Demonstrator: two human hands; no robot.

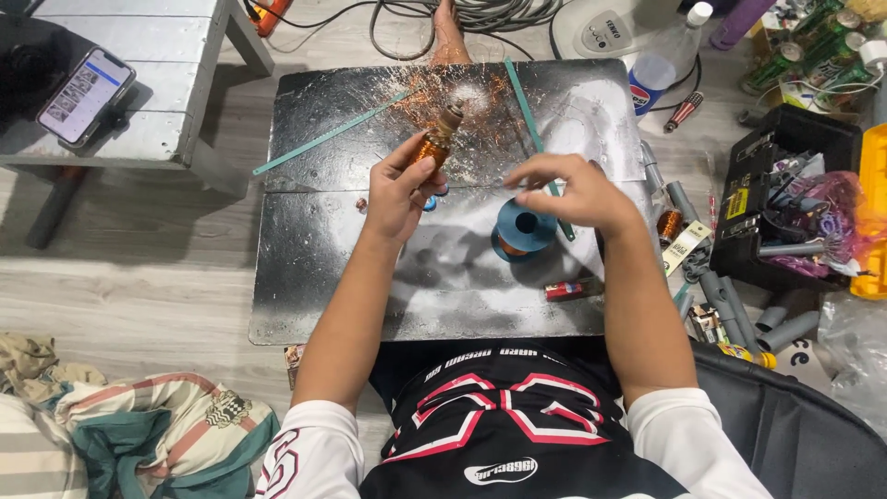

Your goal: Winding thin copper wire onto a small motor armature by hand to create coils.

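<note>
While the copper-wound coil (434, 145) is gripped upright in the left hand (399, 192), fingers closed around its lower half, it is held above the black board (443, 286). The right hand (573, 194) is kept over the blue wire spool (524, 227), fingertips pinched together; whether wire is held cannot be told. A red lighter (565, 290) is seen near the board's front edge.

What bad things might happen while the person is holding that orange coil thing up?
1. The left hand holds the copper coil only by its lower end, so it might slip and drop onto the black board.
2. The right hand pinches something too thin to see, perhaps wire; it could snag or snap.
3. The blue spool sits loose and may roll.
</note>
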